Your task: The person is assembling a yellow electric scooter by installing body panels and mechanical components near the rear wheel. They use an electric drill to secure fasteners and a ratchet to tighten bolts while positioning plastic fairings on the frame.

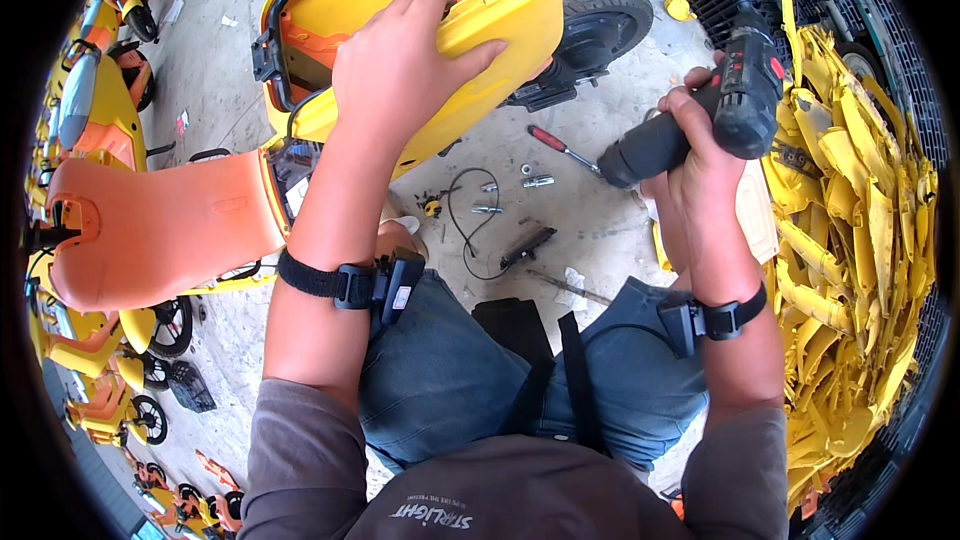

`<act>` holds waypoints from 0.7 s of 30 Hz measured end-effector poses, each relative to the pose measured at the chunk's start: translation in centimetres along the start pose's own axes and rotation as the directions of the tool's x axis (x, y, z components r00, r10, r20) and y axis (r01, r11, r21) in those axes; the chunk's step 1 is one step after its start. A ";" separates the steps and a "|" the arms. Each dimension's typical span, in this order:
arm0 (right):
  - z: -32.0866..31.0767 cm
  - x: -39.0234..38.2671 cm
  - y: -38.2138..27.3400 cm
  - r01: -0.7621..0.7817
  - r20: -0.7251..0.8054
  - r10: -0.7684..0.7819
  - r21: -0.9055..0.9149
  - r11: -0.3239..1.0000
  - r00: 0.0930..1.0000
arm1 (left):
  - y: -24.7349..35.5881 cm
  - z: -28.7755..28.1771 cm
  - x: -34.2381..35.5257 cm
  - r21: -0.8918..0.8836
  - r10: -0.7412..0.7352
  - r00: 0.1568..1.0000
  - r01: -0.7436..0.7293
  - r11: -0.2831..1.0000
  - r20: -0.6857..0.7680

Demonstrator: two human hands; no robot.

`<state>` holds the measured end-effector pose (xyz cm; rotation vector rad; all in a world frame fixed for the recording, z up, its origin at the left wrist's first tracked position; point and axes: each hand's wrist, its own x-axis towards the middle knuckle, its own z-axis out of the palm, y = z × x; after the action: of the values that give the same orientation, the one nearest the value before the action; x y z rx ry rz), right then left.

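One bare left hand (pixel 400 55), one bare right hand (pixel 703 168).
In the right hand, one black cordless drill (pixel 748 100); between the hands, one red-handled metal screwdriver (pixel 549 139); under the left, one yellow plastic-bodied scooter (pixel 525 15); beyond the right, one heap of yellow plastic pieces (pixel 845 270) (too many to count).

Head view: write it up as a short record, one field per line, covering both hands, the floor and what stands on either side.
Left hand: on the yellow scooter body, fingertips hidden
Right hand: gripping a black power drill
Drill's front end: pointing left
Wheel: black tyre, beyond the yellow scooter body
Floor: screwdriver with red-and-black handle, thin black cable, small metal parts
Left side: large orange panel, parked scooters behind
Right side: heap of yellow panels
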<state>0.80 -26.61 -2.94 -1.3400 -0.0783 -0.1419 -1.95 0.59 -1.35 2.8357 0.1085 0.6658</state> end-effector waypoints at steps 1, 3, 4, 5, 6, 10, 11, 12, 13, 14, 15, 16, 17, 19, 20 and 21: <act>-0.3 -0.6 -0.6 -0.047 0.078 0.045 0.021 0.999 0.996 | 0.0 0.1 -0.1 0.011 0.020 1.000 -0.019 1.000 -0.022; -0.9 -1.7 -1.3 -0.145 0.235 0.129 0.056 0.988 0.964 | -0.2 0.4 -0.2 0.041 0.083 0.993 -0.080 0.996 -0.084; -1.5 -2.3 -1.1 -0.209 0.293 0.192 0.028 0.978 0.937 | -0.4 0.6 -0.3 0.063 0.127 0.984 -0.120 0.991 -0.121; -1.7 -3.2 -1.0 -0.289 0.303 0.268 0.023 0.957 0.914 | -0.5 0.7 -0.3 0.088 0.170 0.973 -0.158 0.984 -0.157; -2.7 -3.8 -0.3 -0.323 0.332 0.290 0.049 0.945 0.898 | -0.2 0.8 -0.1 0.089 0.171 0.971 -0.158 0.983 -0.168; -4.0 -5.5 1.9 -0.487 0.364 0.441 0.039 0.872 0.820 | 0.4 0.8 -0.9 0.093 0.148 0.965 -0.130 0.987 -0.218; -3.8 -5.3 1.9 -0.529 0.358 0.491 0.012 0.848 0.794 | 0.5 0.9 -1.0 0.084 0.139 0.961 -0.122 0.989 -0.240; -3.6 -4.7 1.9 -0.569 0.355 0.538 -0.018 0.822 0.765 | 0.6 0.8 -0.9 0.115 0.202 0.922 -0.173 0.978 -0.330; -3.6 -4.2 2.0 -0.607 0.350 0.583 -0.048 0.793 0.734 | 0.6 0.8 -0.8 0.150 0.264 0.871 -0.221 0.964 -0.414; -3.8 -4.0 2.2 -0.645 0.347 0.619 -0.053 0.763 0.704 | 0.7 0.8 -0.8 0.188 0.325 0.807 -0.266 0.945 -0.493; -4.0 -3.8 2.2 -0.682 0.337 0.646 -0.014 0.731 0.685 | 0.8 0.5 -1.1 0.147 0.371 0.792 -0.344 0.927 -0.484; -4.1 -3.7 2.2 -0.716 0.326 0.672 0.026 0.697 0.665 | 1.1 -0.2 -1.7 0.102 0.416 0.774 -0.421 0.901 -0.478; -4.4 -3.5 2.2 -0.747 0.315 0.696 0.067 0.662 0.645 | 1.5 -0.5 -2.3 0.055 0.459 0.751 -0.495 0.867 -0.475; -5.5 -2.6 2.2 -0.785 0.341 0.714 0.141 0.604 0.611 | 2.5 0.8 -3.7 -0.233 0.360 0.869 -0.449 0.863 -0.340; -6.1 -2.2 2.1 -0.801 0.353 0.722 0.178 0.572 0.595 | 3.3 2.1 -4.5 -0.371 0.252 0.955 -0.292 0.881 -0.154; -6.3 -1.9 1.6 -0.806 0.365 0.722 0.187 0.562 0.588 | 3.7 3.2 -5.3 -0.462 0.148 0.988 -0.106 0.880 0.054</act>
<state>-0.97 -32.27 -6.19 -0.9283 0.2798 0.7828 -5.17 -4.33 -5.56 2.4184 -0.2253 0.5075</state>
